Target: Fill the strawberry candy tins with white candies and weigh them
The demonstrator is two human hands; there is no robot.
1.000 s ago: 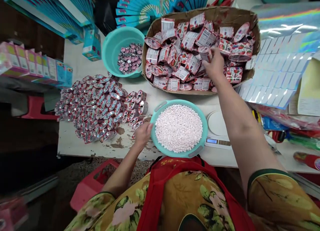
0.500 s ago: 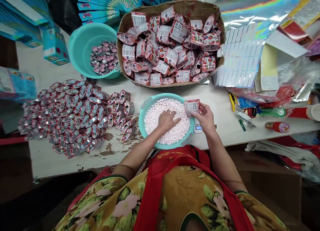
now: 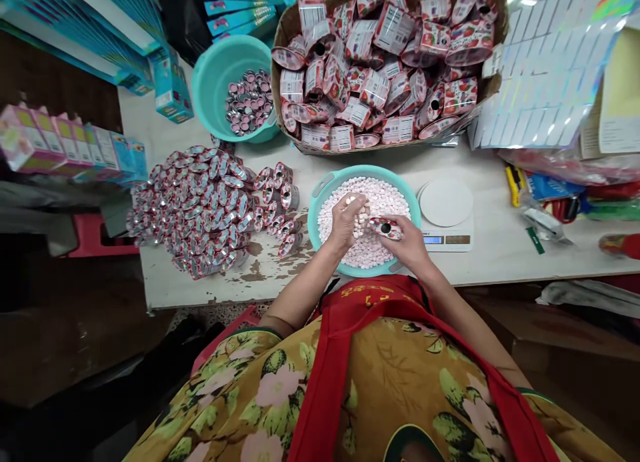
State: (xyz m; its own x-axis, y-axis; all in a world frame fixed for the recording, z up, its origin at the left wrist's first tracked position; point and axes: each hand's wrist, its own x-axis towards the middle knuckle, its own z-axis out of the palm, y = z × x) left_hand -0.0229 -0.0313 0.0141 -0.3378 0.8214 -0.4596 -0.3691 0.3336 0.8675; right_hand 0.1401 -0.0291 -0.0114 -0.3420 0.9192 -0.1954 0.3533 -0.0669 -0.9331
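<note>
A teal basin [image 3: 320, 194] full of small white-pink candies stands at the table's near edge. Over it my left hand [image 3: 347, 219] is cupped round a handful of those candies. Right beside it my right hand [image 3: 407, 243] grips a small red-and-white strawberry container [image 3: 385, 229], its round hole facing up. The candies in my left hand sit just left of that hole.
A cardboard box [image 3: 295, 22] piled with the same containers stands behind the basin. A teal bowl [image 3: 215, 75] of metal lids is at its left. A heap of containers [image 3: 200, 209] lies left. A digital scale [image 3: 447, 215] sits right, with sticker sheets [image 3: 540, 82] beyond.
My right hand brought a container from the box down over the basin and turned its hole upward. My left hand went from the basin's rim into the candies and scooped some up.
</note>
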